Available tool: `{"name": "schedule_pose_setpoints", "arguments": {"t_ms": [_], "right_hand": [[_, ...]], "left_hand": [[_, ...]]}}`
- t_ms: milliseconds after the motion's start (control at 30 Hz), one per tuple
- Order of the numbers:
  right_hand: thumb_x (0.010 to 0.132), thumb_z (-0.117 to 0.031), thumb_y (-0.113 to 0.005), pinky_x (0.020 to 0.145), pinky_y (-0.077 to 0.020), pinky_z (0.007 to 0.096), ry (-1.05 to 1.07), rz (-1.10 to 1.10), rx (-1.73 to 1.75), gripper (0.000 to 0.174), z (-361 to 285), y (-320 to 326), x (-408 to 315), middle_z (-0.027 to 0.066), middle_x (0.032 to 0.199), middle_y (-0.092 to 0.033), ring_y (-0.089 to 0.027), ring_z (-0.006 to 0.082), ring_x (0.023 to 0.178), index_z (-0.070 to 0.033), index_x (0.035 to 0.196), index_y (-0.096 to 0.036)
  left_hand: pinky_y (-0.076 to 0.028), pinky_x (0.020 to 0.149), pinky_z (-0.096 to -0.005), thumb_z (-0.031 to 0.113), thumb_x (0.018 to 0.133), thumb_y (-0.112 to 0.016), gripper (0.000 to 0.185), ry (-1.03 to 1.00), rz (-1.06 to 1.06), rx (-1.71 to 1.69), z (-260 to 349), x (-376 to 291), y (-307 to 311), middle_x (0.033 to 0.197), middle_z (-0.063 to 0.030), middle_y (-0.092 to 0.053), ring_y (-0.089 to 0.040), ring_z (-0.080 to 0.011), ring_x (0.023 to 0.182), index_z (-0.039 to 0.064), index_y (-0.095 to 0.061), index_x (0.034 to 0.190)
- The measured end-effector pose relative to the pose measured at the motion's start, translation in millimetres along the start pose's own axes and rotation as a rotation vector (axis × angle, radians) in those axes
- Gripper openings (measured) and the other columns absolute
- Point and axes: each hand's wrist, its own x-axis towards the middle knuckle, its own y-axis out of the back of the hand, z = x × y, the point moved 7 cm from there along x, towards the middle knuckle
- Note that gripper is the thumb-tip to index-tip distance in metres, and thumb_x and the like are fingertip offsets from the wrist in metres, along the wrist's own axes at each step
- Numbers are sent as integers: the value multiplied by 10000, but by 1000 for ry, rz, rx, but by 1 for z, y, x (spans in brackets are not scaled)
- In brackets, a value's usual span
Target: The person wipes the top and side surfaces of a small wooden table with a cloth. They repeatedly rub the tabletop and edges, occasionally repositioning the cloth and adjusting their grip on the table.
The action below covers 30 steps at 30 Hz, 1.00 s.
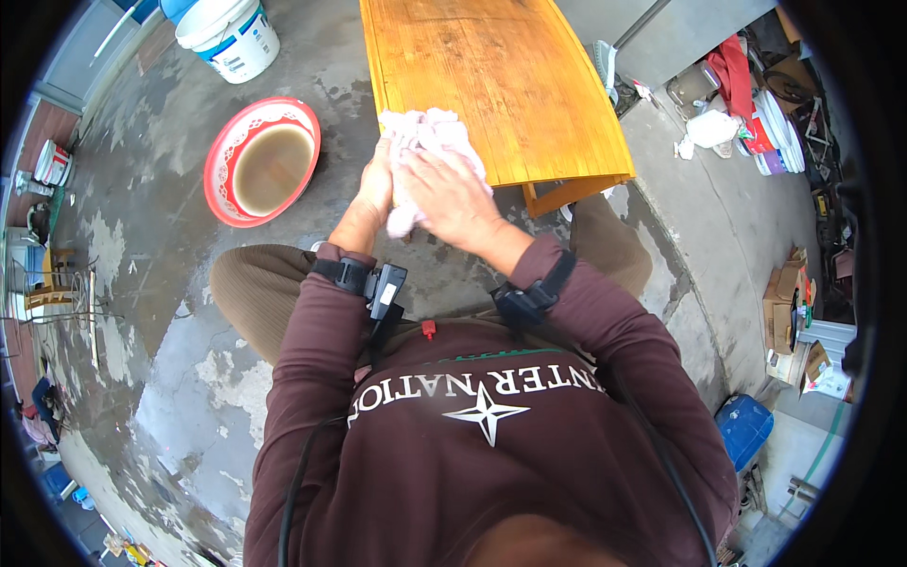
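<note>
A damp-looking pale pink cloth (443, 131) lies over the near left corner of a yellow-varnished wooden table (496, 85). My right hand (457, 202) presses flat on the cloth with its fingers pointing away from me. At the cloth's left edge is my left hand (375, 181), its palm side against the table's corner area; its fingers are partly hidden, so its hold cannot be told. To the left on the floor stands a red and white basin (225, 191) with murky brownish water in it.
A white plastic bucket (244, 53) stands on the wet concrete floor beyond the basin. Cardboard boxes (783, 305) and a blue container (744, 429) are at the right. White buckets (772, 135) and clutter line the upper right. My knees are bent on both sides.
</note>
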Motion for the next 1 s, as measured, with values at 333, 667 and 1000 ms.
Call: {"name": "schedule_pose_setpoints", "arguments": {"t_ms": [333, 667, 1000], "right_hand": [[728, -161, -715, 1080, -331, 456, -565, -61, -197, 629, 124, 69, -97, 171, 1373, -505, -437, 322, 1316, -61, 1320, -524], [796, -135, -559, 1049, -354, 455, -84, 106, -31, 458, 14, -10, -23, 55, 1313, -551, -483, 234, 1250, -128, 1253, -579], [781, -13, -627, 1069, -364, 428, -835, 40, -207, 589, 232, 104, -225, 206, 1297, -541, -478, 369, 1248, -39, 1346, -462]], "left_hand": [[-486, 930, -327, 499, 965, -471, 646, -141, 135, 163, 6, -13, -4, 1233, -164, -607, -631, -229, 1064, -30, -461, 1334], [-479, 962, -361, 497, 978, -429, 591, -106, -61, 48, 16, -12, -2, 1208, -137, -615, -611, -252, 1091, 6, -503, 1298], [-489, 930, -335, 504, 933, -542, 659, -166, 107, 136, 14, -16, 6, 1187, -156, -624, -628, -228, 1057, -43, -488, 1296]]}}
